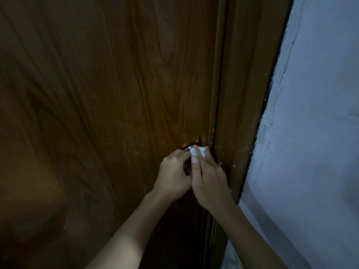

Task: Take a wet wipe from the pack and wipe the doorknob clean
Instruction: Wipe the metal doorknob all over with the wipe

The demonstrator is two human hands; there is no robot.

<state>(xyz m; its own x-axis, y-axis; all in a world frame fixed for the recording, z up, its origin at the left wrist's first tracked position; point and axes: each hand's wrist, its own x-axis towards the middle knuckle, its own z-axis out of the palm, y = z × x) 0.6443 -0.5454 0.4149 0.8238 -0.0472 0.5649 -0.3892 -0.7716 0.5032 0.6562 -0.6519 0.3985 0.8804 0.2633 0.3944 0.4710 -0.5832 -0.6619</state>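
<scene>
The right hand (208, 179) pinched the white wet wipe (200, 151) against the doorknob (188, 148); the left hand (172, 175) gripped the knob beside it.

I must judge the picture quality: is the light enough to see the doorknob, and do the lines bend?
Head view: dim light, the door dark brown; the doorknob shows only a small metal glint beside the white wipe, the rest hidden by both hands; the door frame curves from the wide-angle lens; the wall is brighter, bluish.
</scene>
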